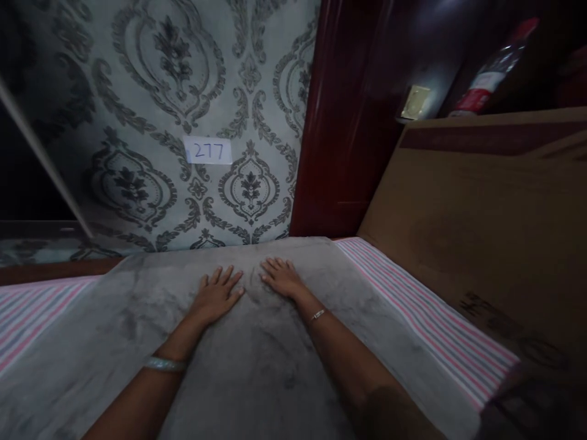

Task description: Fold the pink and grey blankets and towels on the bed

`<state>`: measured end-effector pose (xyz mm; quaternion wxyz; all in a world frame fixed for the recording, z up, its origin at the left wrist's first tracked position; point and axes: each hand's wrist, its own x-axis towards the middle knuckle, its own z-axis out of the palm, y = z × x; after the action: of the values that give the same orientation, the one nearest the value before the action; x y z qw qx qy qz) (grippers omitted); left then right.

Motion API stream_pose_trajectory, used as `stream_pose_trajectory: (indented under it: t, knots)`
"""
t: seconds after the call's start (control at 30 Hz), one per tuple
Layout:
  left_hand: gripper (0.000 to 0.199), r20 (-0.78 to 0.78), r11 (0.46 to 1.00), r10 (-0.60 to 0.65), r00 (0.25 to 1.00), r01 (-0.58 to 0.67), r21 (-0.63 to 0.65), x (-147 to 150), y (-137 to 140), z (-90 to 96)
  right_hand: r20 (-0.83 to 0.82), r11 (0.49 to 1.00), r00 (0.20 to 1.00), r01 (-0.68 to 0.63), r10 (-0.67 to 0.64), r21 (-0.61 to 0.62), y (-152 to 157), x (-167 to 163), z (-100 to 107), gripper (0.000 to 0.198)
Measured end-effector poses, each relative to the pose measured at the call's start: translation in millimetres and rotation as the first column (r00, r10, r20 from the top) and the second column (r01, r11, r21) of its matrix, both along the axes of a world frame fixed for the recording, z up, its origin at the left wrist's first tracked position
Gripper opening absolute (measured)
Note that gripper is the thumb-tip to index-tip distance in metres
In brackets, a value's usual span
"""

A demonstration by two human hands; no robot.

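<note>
A grey plush blanket (257, 373) lies spread out in front of me over a pink, white and grey striped sheet (422, 311). My left hand (217, 296) rests flat on the blanket with its fingers spread, and a pale bangle (166, 365) circles that forearm. To its right, my right hand (280, 278) also lies palm down on the blanket, fingers stretched out; a thin bracelet (317, 316) is on its wrist. Neither hand holds anything. Faint creases and darker brushed patches show in the blanket's surface around both hands.
Patterned wallpaper (250, 183) with a paper label (208, 150) reading 277 rises behind the blanket. A large cardboard box (481, 214) stands along the right side, near a dark red wooden panel (334, 153). Behind the box leans a bottle (488, 79) with a red cap.
</note>
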<state>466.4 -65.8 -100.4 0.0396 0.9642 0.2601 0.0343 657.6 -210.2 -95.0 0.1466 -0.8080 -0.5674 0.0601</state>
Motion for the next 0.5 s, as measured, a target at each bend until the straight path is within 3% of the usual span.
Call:
stream_pose_trajectory:
  t: [0.1, 0.23, 0.5]
  knots:
    - [0.066, -0.004, 1.0, 0.005, 1.0, -0.004, 0.021, 2.0, 2.0, 0.5, 0.01, 0.978, 0.979, 0.205, -0.205, -0.024, -29.7, 36.7, 3.6, 0.056]
    - [0.066, -0.026, 1.0, 0.012, 1.0, -0.011, 0.025, 3.5, 0.8, 4.2, 0.032, 0.881, 0.885, 0.464, -0.464, -0.092, -83.7, 69.2, 2.3, 0.059]
    - [0.061, -0.074, 0.999, -0.038, 0.997, 0.037, -0.01, -2.7, -8.2, 12.5, 0.099, 0.795, 0.808, 0.589, -0.581, -0.145, -147.8, 63.5, -9.1, 0.063]
